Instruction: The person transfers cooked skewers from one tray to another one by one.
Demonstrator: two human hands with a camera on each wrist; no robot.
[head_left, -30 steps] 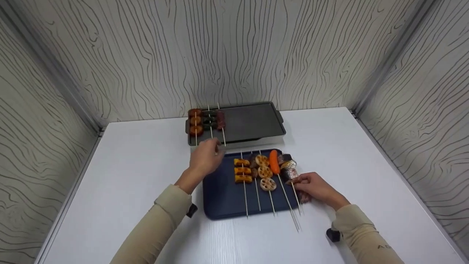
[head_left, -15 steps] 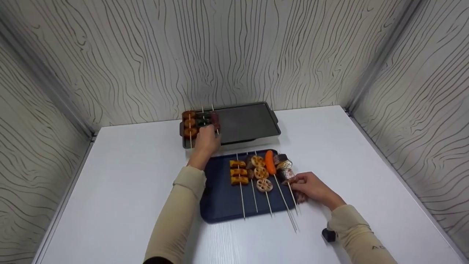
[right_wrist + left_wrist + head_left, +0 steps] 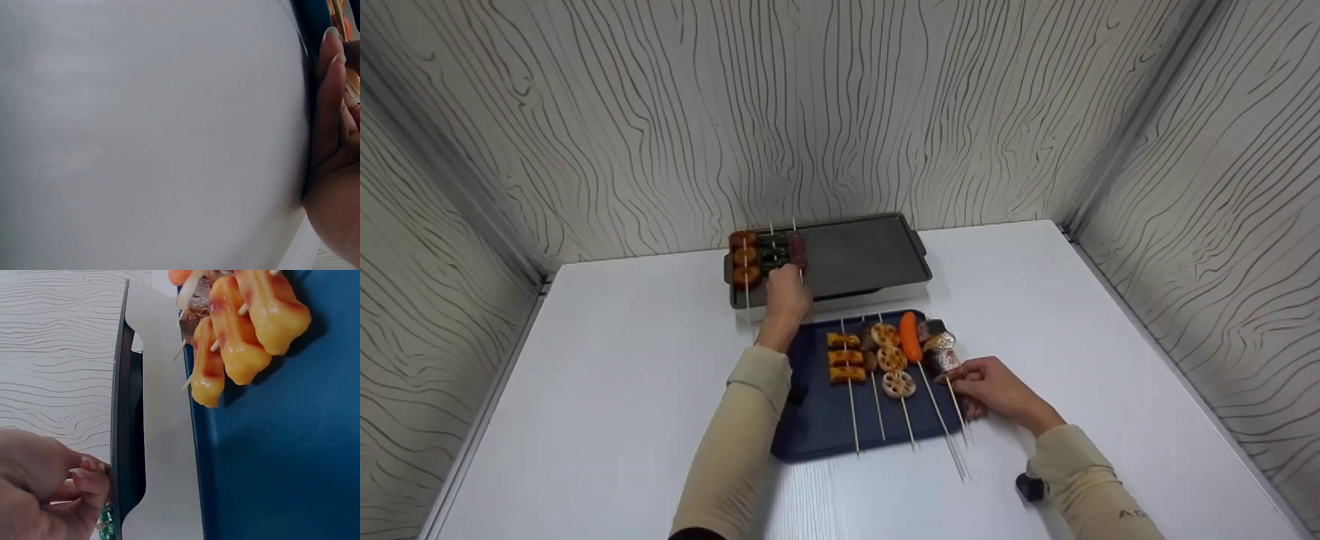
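Note:
My left hand, fingers curled in the left wrist view, pinches at the lower stick of a skewer of dark green pieces on the black griddle plate; the grip itself is partly hidden. Beside it lie a skewer of orange-brown rounds and a dark red meat skewer. At the blue tray's right edge, my right hand pinches the stick of a skewer with dark, silvery chunks. Reddish pieces show partly under that hand.
On the tray lie a yellow-piece skewer, a partly covered brown-piece skewer, a lotus root skewer and an orange sausage skewer. Several sticks overhang the tray's front edge. Patterned panels enclose the white table.
My left hand has moved forward from the griddle plate's front edge to over the plate, beside the green and red skewers. The right hand stays at the tray's right edge. The view shifts slightly.

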